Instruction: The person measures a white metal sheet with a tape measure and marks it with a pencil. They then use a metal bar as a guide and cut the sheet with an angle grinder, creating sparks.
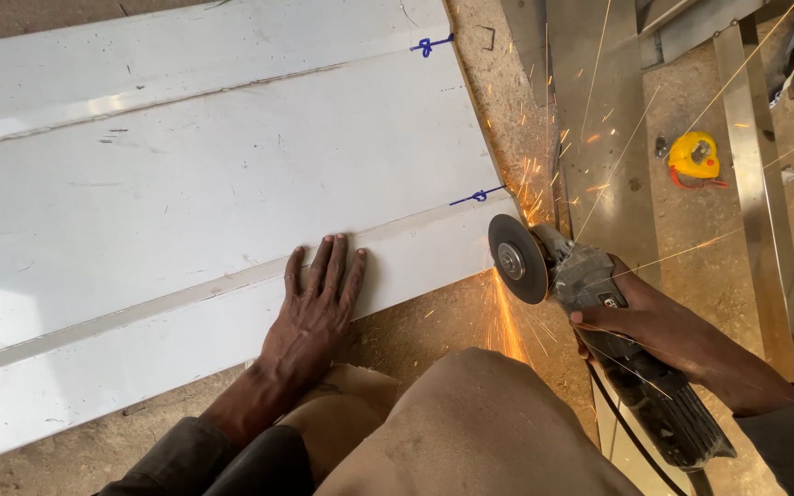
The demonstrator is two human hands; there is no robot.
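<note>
A large white ribbed metal sheet (186, 184) lies flat on the dirt floor. My left hand (319, 298) presses flat on its near edge, fingers spread. My right hand (650, 317) grips a grey angle grinder (599, 321). Its round cutting disc (516, 259) meets the sheet's right edge by a blue pen mark (478, 196). Orange sparks (544, 174) fly up and to the right, and more fall below the disc. A second blue mark (431, 44) sits further up the same edge.
A yellow tape measure (694, 158) lies on the ground at right. Long shiny metal strips (765, 202) and a flat steel piece (599, 110) lie beside the sheet. My knees in tan trousers (470, 422) fill the bottom centre. The grinder's black cord (631, 436) trails down.
</note>
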